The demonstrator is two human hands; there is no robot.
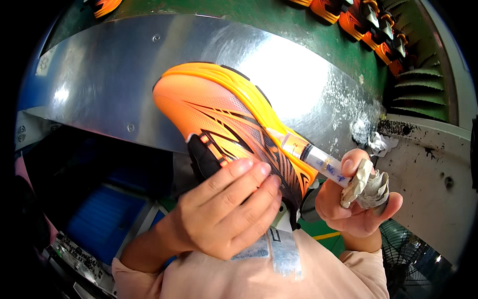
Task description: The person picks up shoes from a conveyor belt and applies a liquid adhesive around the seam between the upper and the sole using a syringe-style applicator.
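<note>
orange shoe (224, 119) held up over the metal worktop (99, 74), left hand (224, 214) closed round its heel. right hand (356, 199) grips a syringe (311, 154) and rag (371, 187), tip at the sole seam; application looks under way, unfinished.

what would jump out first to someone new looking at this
A bright orange shoe fills the middle, gripped from below by the left hand. The right hand presses a syringe to its sole edge while also clutching a crumpled rag. Behind curves a shiny metal sheet, with more orange shoes lined up top right.
</note>
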